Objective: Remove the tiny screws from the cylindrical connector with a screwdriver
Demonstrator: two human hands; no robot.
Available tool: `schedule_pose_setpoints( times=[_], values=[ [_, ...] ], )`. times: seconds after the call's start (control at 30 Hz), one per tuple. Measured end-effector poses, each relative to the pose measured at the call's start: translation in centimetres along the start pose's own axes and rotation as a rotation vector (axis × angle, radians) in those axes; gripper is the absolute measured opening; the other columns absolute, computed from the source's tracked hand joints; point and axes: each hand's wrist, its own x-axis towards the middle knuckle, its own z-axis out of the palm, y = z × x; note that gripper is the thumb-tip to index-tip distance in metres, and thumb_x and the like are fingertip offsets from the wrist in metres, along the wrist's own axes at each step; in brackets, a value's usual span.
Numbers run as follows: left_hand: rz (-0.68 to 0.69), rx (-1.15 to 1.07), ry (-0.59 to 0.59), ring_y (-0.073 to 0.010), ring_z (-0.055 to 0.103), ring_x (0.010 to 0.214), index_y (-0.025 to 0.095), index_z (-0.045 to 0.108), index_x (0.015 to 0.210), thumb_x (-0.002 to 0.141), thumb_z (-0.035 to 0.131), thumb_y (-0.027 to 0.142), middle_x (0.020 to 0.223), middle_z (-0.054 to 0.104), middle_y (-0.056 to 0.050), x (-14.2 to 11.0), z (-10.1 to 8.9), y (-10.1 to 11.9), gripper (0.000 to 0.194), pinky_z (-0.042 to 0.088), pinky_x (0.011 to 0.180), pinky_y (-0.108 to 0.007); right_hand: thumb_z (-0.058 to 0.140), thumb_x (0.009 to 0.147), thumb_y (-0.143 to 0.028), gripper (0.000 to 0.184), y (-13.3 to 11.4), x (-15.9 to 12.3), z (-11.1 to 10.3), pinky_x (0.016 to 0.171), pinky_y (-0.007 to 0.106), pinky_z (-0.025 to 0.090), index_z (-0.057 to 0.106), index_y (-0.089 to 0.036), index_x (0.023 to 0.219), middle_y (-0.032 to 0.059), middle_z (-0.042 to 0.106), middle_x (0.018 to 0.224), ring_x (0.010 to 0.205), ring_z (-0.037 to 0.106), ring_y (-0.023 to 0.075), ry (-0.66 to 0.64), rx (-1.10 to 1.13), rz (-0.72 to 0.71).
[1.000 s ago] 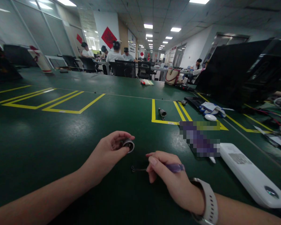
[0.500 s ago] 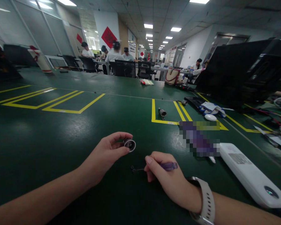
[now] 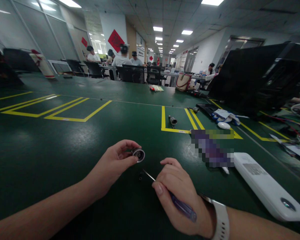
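Right hand (image 3: 178,190), lower right of centre: fingers curled round a screwdriver (image 3: 183,207), thumb pressed along it. Purple clear handle lies under the palm; thin shaft points up and left, its tip well short of the other hand. Pale watch strap (image 3: 221,220) on that wrist, at the bottom edge of the frame.

Left hand (image 3: 118,158), centre of the frame: thumb and fingers pinch a small metal cup (image 3: 139,155) held above the green table (image 3: 72,153). Its rim faces the near side; a round piece shows within. Just below, beside the screwdriver tip, are dark bits (image 3: 140,176), perhaps screws or nuts, too small for me to tell from here.

Lower right: a long white case (image 3: 267,186) lies flat. Right of centre, farther up: another metal part (image 3: 173,120) inside a yellow tape outline (image 3: 163,118). To its right, a white oval object (image 3: 224,125) near a blue-and-white glove (image 3: 226,115).

Upper right: large black box (image 3: 250,76). Beyond the table, upper middle: a bag (image 3: 183,82), black chairs (image 3: 132,73) and seated people in white shirts.
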Motion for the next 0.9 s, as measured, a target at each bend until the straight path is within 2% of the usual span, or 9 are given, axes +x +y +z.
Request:
schedule_pose_setpoints(
  times=[0.1, 0.2, 0.27, 0.33, 0.43, 0.5, 0.73, 0.9],
  values=[
    [0.012, -0.015, -0.019, -0.0211, 0.064, 0.086, 0.019, 0.06, 0.085, 0.064, 0.067, 0.024, 0.09, 0.069, -0.003, 0.1, 0.0, -0.2, 0.022, 0.049, 0.081, -0.034, 0.043, 0.083, -0.01, 0.012, -0.2, 0.1, -0.2, 0.091, 0.039, 0.035, 0.052, -0.018, 0.081, 0.001, 0.057, 0.072, 0.07, 0.053, 0.0132, 0.035, 0.007, -0.034],
    [0.009, -0.016, -0.015, -0.0215, 0.064, 0.084, 0.019, 0.061, 0.085, 0.063, 0.068, 0.024, 0.086, 0.07, -0.003, 0.1, 0.1, -0.2, 0.023, 0.049, 0.079, -0.033, 0.043, 0.085, -0.012, 0.013, -0.1, 0.1, -0.1, 0.09, 0.038, 0.036, 0.054, -0.018, 0.079, 0.0006, 0.057, 0.071, 0.068, 0.053, 0.0129, 0.043, 0.032, 0.002],
    [-0.005, -0.005, -0.008, -0.0216, 0.064, 0.084, 0.019, 0.062, 0.086, 0.063, 0.067, 0.024, 0.086, 0.07, -0.003, 0.1, 0.1, -0.1, 0.024, 0.049, 0.078, -0.033, 0.042, 0.087, -0.017, 0.02, 0.1, 0.3, 0.0, 0.086, 0.036, 0.039, 0.054, -0.017, 0.07, -0.0003, 0.055, 0.064, 0.063, 0.052, 0.0122, 0.071, 0.085, 0.099],
    [-0.018, 0.004, -0.005, -0.0207, 0.064, 0.084, 0.019, 0.062, 0.087, 0.065, 0.066, 0.023, 0.087, 0.07, -0.003, 0.1, 0.1, 0.0, 0.023, 0.048, 0.078, -0.032, 0.043, 0.088, -0.024, 0.029, 0.5, 0.6, 0.1, 0.076, 0.032, 0.043, 0.053, -0.017, 0.062, -0.0006, 0.054, 0.059, 0.06, 0.053, 0.0121, 0.09, 0.178, 0.265],
    [-0.02, 0.009, -0.011, -0.0194, 0.064, 0.085, 0.02, 0.062, 0.089, 0.068, 0.064, 0.022, 0.088, 0.07, -0.002, 0.1, -0.1, 0.0, 0.021, 0.048, 0.077, -0.03, 0.044, 0.089, -0.031, 0.033, 1.1, 1.1, 0.0, 0.056, 0.024, 0.043, 0.056, -0.016, 0.062, -0.0011, 0.054, 0.053, 0.053, 0.053, 0.0114, 0.051, 0.383, 0.501],
    [-0.015, 0.009, -0.012, -0.0195, 0.064, 0.085, 0.021, 0.062, 0.089, 0.069, 0.064, 0.021, 0.087, 0.07, -0.002, 0.1, -0.1, -0.1, 0.02, 0.048, 0.077, -0.03, 0.045, 0.088, -0.032, 0.033, 1.3, 1.4, -0.1, 0.052, 0.022, 0.041, 0.057, -0.015, 0.063, -0.0021, 0.053, 0.05, 0.049, 0.051, 0.01, 0.022, 0.482, 0.558],
    [-0.018, -0.003, -0.005, -0.0193, 0.064, 0.084, 0.02, 0.063, 0.086, 0.067, 0.066, 0.022, 0.085, 0.07, -0.001, 0.0, 0.0, 0.0, 0.02, 0.047, 0.078, -0.03, 0.046, 0.089, -0.031, 0.032, 1.4, 1.3, 0.1, 0.052, 0.02, 0.041, 0.058, -0.015, 0.064, -0.0026, 0.054, 0.053, 0.052, 0.052, 0.0091, -0.066, 0.452, 0.515],
    [-0.013, -0.007, -0.01, -0.0189, 0.064, 0.085, 0.02, 0.063, 0.086, 0.066, 0.066, 0.022, 0.088, 0.07, -0.001, 0.0, -0.1, -0.1, 0.02, 0.048, 0.077, -0.029, 0.044, 0.089, -0.024, 0.038, 0.7, 1.8, -0.3, 0.055, 0.023, 0.04, 0.052, -0.016, 0.053, -0.0018, 0.054, 0.051, 0.053, 0.054, 0.01, -0.097, 0.211, 0.419]
  ],
)
